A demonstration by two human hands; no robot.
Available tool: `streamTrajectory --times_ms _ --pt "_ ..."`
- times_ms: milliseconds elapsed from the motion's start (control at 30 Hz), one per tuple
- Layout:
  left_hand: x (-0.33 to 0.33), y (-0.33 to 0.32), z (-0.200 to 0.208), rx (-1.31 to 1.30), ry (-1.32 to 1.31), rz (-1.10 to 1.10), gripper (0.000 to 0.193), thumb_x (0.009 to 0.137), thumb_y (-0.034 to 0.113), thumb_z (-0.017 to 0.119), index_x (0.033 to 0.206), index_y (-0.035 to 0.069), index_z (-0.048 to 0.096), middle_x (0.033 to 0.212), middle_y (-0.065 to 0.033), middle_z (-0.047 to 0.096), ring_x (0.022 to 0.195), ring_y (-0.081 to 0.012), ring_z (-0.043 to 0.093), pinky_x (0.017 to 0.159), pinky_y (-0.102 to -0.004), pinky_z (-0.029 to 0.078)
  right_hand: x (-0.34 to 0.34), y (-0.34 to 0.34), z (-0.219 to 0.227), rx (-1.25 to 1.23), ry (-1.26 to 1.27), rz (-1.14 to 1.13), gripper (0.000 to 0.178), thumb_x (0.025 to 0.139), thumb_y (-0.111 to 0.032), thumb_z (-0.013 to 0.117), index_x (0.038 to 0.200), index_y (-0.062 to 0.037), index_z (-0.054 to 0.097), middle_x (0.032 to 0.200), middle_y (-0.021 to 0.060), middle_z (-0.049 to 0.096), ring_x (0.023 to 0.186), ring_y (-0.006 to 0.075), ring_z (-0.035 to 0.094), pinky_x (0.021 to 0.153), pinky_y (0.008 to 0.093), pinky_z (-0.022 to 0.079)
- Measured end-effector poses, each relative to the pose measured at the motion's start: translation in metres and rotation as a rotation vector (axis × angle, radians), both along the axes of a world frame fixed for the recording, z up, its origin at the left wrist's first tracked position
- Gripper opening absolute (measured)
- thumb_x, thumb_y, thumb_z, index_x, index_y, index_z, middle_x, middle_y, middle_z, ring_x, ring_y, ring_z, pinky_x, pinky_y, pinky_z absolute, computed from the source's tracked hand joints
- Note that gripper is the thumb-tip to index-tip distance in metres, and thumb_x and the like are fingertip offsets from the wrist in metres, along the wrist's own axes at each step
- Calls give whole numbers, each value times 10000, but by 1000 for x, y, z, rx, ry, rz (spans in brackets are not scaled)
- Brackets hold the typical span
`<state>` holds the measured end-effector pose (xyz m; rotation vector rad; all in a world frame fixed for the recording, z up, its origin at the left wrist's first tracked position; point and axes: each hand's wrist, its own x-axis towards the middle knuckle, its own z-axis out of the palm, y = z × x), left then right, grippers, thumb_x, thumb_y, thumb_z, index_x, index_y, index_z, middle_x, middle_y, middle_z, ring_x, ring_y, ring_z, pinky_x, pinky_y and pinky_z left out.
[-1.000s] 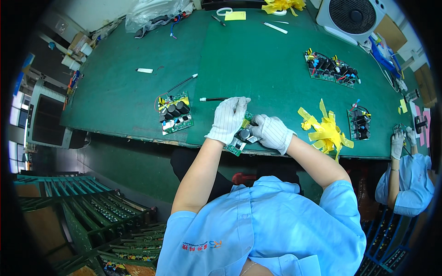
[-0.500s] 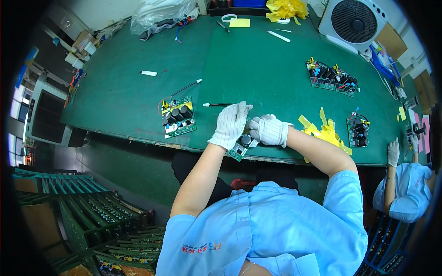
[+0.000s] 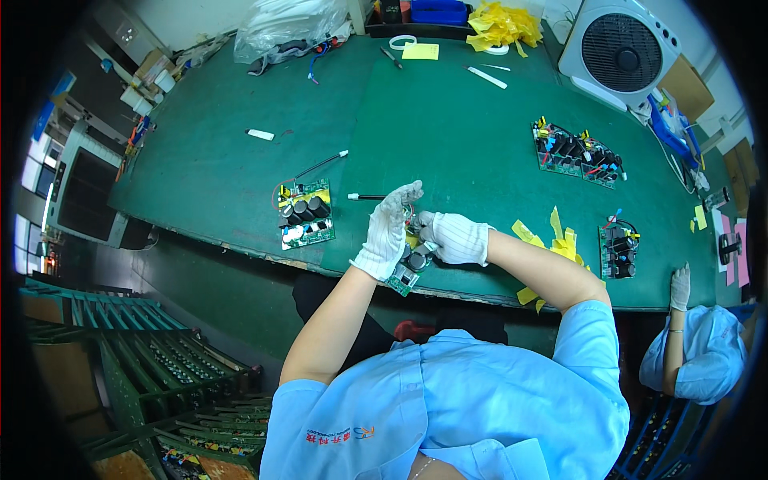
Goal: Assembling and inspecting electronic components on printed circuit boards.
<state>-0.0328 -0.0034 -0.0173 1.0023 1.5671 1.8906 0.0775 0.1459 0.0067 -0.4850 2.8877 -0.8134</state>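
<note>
At the far left a grey-framed screen stands beyond the bench, and below it a dark green rack holds rows of small boards. On the green bench top, a short white tube lies on its own, with a clear plastic bag heaped at the back. Nearer the front sits a circuit board with black cylinders and yellow tape, a dark cable running up from it to a white plug. Just beside it, another dark lead with a white end reaches toward the gloved left hand, whose fingers are together and nearly straight, tipped upward; the thumb is hidden, so how firmly it grips cannot be told. Against its palm side is the worked board, slanted at the bench's front edge between both hands. The gloved right hand has its fingers curled in at the board's upper part; whether they pinch anything cannot be seen. Behind that forearm lie yellow tape strips, then two adjoining boards farther back, a smaller board, a grey fan, and a co-worker's gloved hand at the right.
</note>
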Motion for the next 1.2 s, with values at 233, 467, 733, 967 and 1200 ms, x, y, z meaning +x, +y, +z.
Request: streamTrajectory --times_ms 233,467,733,967,1200 --pt "1 -1 2 40 -24 40 871 947 706 349 1372 -44 471 1389 -155 537 1255 -249 538 1089 -380 381 -20 -2 -21 -164 241 -191 157 720 -59 595 854 -6 657 905 225 612 749 423 633 633 475 524" --pt "3 -1 10 -1 110 139 897 946 724 300 1407 -35 427 1419 -162 503 1299 -268 498 1117 -395 348 -5 -8 2 -77 172 -176 224 701 -59 595 902 30 639 903 235 618 771 424 638 654 473 530" --pt "4 0 7 11 168 252 805 996 664 249 1400 5 475 1349 -154 560 1282 -234 495 1131 -388 305 0 -18 -6 -135 221 -307 209 741 -78 568 915 21 625 937 229 584 809 419 621 676 485 515" --pt "2 -2 4 12 203 287 796 989 650 298 1369 -28 468 1394 -165 530 1284 -263 518 1104 -377 366 19 -35 -5 -92 271 -342 187 741 -123 609 889 -16 646 1011 184 568 789 375 631 655 483 512" --pt "3 6 6 56 160 321 750 1011 609 305 1352 -32 492 1372 -162 546 1271 -253 525 1103 -378 371 36 -12 65 58 331 -302 159 705 -90 638 861 -65 634 1045 134 610 883 341 645 728 423 542"
